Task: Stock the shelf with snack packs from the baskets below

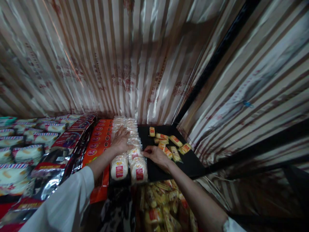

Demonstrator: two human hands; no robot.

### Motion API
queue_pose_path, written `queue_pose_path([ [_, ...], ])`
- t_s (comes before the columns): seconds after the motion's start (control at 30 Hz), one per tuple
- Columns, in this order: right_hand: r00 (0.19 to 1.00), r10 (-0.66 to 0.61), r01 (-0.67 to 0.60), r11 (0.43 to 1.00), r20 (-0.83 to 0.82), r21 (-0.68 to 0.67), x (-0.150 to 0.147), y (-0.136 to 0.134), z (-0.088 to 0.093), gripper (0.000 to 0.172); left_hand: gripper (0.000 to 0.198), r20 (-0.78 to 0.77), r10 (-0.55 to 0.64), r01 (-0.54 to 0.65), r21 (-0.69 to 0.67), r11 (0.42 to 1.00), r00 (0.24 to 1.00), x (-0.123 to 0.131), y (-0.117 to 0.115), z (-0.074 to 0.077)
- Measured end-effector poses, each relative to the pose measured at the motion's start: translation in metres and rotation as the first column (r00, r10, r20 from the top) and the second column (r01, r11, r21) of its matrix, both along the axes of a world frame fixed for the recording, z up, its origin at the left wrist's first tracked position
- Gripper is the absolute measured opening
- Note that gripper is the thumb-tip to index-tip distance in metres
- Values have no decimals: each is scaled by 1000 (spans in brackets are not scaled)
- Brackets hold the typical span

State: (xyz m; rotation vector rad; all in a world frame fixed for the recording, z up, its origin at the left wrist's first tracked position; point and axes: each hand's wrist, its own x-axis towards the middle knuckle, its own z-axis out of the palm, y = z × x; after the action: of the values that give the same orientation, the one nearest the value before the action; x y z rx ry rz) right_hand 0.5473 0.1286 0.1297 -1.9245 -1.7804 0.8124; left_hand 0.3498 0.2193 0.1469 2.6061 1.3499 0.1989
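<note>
Two rows of clear-wrapped white rice crackers [119, 169] run back toward the striped sheeting, overlapping one another. My left hand [120, 140] lies over these rows with its fingers stretched out and spread, touching the wrappers. At the right row, my right hand [156, 156] has thumb and fingers pinched together on the edge of a rice cracker packet [135, 153]. Just right of that hand, several small yellow wrapped snacks [175, 140] lie scattered on the black tabletop [190, 167]. My right hand partly covers a few of them.
An orange printed strip of packets [98, 138] lies left of the crackers, then dark red packets [66, 140] and white bread-like packs [29, 153]. Below the front edge is a heap of yellow snacks [154, 216]. Striped sheeting [135, 64] and a black pole [212, 64] stand behind.
</note>
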Motion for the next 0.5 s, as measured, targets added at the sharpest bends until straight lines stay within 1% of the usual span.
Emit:
queue_pose_path([
  [0.1, 1000, -18, 18, 1000, -24, 11, -2, 1, -6, 21, 80, -4, 6, -6, 1, 1000, 1000, 0, 0, 0],
  [0.33, 992, -125, 125, 983, -8, 133, -14, 4, -12, 17, 83, 34, -6, 6, -11, 1000, 999, -2, -4, 1],
  [0.43, 992, -129, 129, 981, -6, 144, -16, 4, -13, 18, 88, 32, -50, 51, -16, 999, 998, -3, -9, 1],
  [0.5, 990, -138, 137, 980, -2, 142, -16, 2, -13, 23, 90, 20, -65, 65, -23, 998, 998, -3, -13, 1],
])
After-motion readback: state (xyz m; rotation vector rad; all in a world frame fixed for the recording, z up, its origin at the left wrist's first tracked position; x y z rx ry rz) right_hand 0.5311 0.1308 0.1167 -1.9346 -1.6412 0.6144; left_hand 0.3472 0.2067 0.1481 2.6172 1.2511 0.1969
